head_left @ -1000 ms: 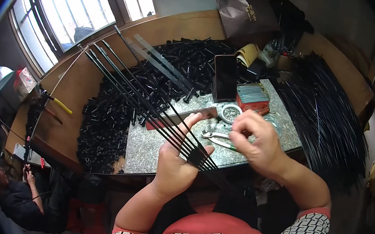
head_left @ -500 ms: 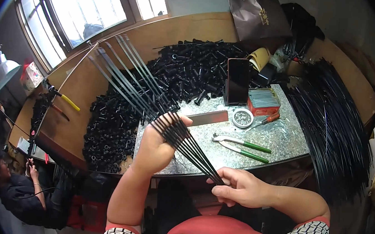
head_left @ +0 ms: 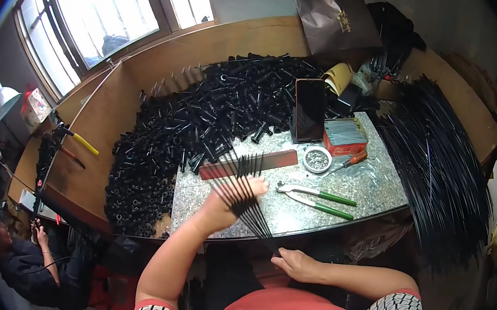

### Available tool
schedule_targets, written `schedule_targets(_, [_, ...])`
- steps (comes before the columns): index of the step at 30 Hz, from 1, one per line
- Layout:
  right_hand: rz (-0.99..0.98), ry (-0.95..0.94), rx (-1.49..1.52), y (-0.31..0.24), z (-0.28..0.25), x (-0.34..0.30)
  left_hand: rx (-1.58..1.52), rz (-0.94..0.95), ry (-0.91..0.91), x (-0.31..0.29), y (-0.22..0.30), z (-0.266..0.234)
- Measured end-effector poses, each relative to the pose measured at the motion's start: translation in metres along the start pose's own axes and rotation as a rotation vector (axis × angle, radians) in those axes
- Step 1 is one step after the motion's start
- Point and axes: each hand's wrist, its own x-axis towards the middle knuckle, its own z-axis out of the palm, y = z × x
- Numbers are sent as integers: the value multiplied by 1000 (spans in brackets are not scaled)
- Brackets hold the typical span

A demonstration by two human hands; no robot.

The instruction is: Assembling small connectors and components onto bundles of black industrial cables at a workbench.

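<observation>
My left hand [head_left: 218, 212] is closed around a fan of thin black rods [head_left: 256, 221], which pass spread apart across its fingers. Their near ends run together into my right hand [head_left: 306, 266], whose fingers are pinched on them just off the table's front edge. Motion smears the far ends of the rods above my left hand. Beyond that hand, a dark reddish bar [head_left: 250, 164] lies on the speckled tabletop [head_left: 196, 195]. Green-handled pliers [head_left: 316, 199] rest with their jaws to the left, right of my left hand.
Black tubular parts [head_left: 230, 98] are heaped behind and left. A phone [head_left: 309, 110] stands beside a red box of thin pins [head_left: 345, 138], a white dish [head_left: 317, 159] and a screwdriver [head_left: 354, 159]. Long black rods [head_left: 441, 169] pile up right. Another person [head_left: 37, 260] sits lower left.
Both hands have shifted slightly nearer the table's front edge, the right one also lower. The rods fan out wider over my left hand, and their far ends have blurred.
</observation>
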Motion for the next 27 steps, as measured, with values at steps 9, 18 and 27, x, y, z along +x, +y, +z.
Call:
schedule_targets(9, [95,-7,-234,112,43,52,532,-203,-551,-55,13,29])
schedule_targets(18, [244,-172,-367,98,27,42,686,-97,-423,-67,-2,49])
schedule_targets(27, [79,-257,-291,-20,-42,3,672,-165,-342,-66,2,50])
